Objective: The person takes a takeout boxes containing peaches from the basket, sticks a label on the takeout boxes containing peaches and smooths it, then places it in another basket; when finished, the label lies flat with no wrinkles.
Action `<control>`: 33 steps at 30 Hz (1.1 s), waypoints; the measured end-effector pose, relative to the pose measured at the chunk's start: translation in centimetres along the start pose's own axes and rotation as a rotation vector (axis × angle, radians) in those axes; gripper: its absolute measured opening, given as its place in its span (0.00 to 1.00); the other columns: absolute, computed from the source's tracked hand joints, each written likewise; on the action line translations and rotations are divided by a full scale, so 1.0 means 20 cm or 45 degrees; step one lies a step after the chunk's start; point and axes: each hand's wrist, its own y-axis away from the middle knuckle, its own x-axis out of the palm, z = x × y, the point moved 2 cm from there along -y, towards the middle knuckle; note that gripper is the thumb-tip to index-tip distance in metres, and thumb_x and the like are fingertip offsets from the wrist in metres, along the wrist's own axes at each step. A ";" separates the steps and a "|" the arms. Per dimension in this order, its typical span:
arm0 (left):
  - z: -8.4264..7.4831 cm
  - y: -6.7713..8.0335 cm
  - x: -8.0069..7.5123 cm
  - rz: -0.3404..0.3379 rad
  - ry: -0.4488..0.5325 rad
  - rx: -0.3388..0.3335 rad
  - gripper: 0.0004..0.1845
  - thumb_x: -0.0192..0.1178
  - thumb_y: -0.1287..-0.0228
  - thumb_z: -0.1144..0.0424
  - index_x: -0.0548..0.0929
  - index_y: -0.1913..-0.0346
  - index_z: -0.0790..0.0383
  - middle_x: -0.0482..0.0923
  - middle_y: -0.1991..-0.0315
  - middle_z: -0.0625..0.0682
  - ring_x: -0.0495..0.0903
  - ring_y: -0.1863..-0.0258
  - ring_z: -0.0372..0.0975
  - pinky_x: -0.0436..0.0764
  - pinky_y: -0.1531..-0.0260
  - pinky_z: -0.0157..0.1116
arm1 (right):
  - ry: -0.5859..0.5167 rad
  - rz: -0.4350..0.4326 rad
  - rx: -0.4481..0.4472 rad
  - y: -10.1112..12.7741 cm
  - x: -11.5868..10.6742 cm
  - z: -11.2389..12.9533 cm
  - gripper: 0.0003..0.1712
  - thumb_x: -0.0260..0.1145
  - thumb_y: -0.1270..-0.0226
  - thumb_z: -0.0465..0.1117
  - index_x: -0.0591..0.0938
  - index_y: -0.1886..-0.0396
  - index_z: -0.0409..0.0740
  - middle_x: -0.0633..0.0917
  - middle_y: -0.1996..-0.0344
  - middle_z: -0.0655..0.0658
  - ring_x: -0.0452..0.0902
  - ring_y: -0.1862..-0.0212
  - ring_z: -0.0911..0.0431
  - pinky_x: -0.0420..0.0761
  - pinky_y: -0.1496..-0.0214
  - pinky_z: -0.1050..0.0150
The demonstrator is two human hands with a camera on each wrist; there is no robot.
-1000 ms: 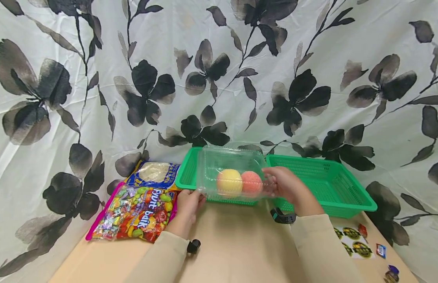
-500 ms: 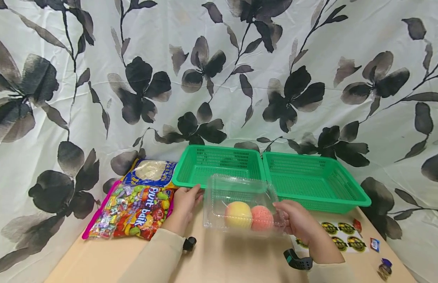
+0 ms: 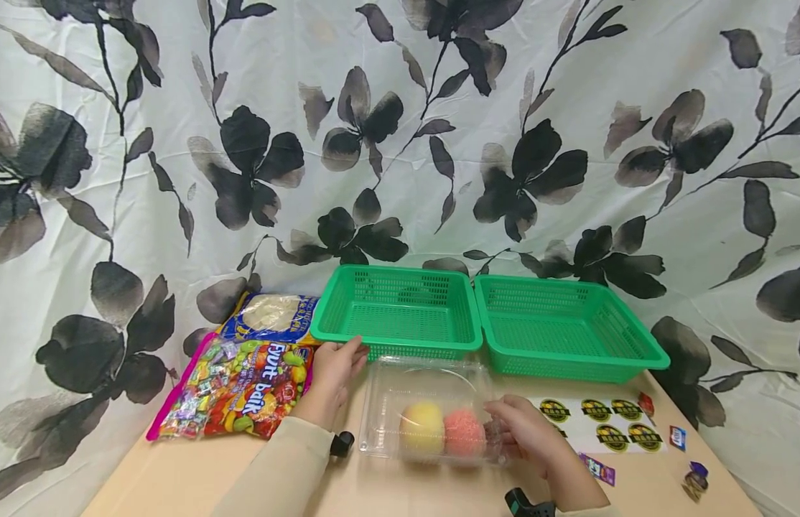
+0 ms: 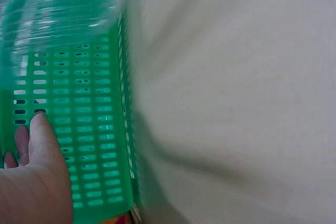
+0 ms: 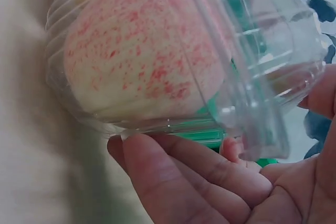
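Note:
A clear plastic clamshell box (image 3: 426,388) lies on the tan table (image 3: 180,481) in front of the left green basket (image 3: 393,271). Inside sit a yellow round bun (image 3: 421,429) and a pink speckled one (image 3: 464,433). My right hand (image 3: 503,424) grips the box's right end. In the right wrist view its fingers (image 5: 199,182) curl under the box (image 5: 252,77) beside the pink bun (image 5: 142,66). My left hand (image 3: 348,355) rests with straight fingers against the left basket's front wall; the left wrist view shows its fingers (image 4: 37,145) on the green mesh (image 4: 89,119).
A second green basket (image 3: 568,281) stands to the right of the first. A colourful candy bag (image 3: 238,388) and a flatbread packet (image 3: 273,316) lie at the left. Stickers (image 3: 600,416) lie at the right. A flowered curtain (image 3: 400,108) hangs behind.
The clear box came down and nearer, from in front of the baskets onto the table, carried by my right hand. My left hand is off the box and stays by the left basket.

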 end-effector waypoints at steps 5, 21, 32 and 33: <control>-0.02 0.00 -0.01 -0.003 0.006 0.000 0.19 0.61 0.26 0.62 0.72 0.44 0.76 0.81 0.45 0.74 0.84 0.43 0.56 0.84 0.45 0.42 | 0.027 -0.084 0.019 -0.02 0.03 -0.01 0.20 0.60 0.25 0.52 0.68 0.65 0.40 0.71 0.76 0.50 0.67 0.76 0.58 0.73 0.74 0.65; -0.05 0.03 -0.05 0.031 -0.075 -0.038 0.22 0.60 0.24 0.55 0.73 0.44 0.72 0.81 0.44 0.70 0.85 0.45 0.53 0.85 0.48 0.37 | 0.236 -0.268 -0.037 0.00 0.08 0.00 0.28 0.67 0.31 0.61 0.73 0.67 0.40 0.71 0.74 0.47 0.68 0.76 0.56 0.78 0.72 0.61; -0.04 0.13 -0.06 0.165 -0.388 0.089 0.20 0.63 0.27 0.56 0.80 0.46 0.72 0.84 0.49 0.66 0.86 0.49 0.52 0.85 0.45 0.46 | 0.211 -0.246 -0.096 0.03 -0.01 -0.01 0.27 0.65 0.26 0.56 0.75 0.65 0.34 0.85 0.67 0.40 0.86 0.66 0.50 0.88 0.63 0.54; -0.04 0.15 -0.06 0.200 -0.444 0.120 0.20 0.64 0.27 0.57 0.80 0.45 0.71 0.84 0.49 0.65 0.86 0.48 0.52 0.84 0.45 0.47 | 0.209 -0.237 -0.103 0.03 -0.03 0.00 0.26 0.64 0.25 0.55 0.75 0.65 0.33 0.86 0.66 0.39 0.87 0.65 0.49 0.89 0.61 0.53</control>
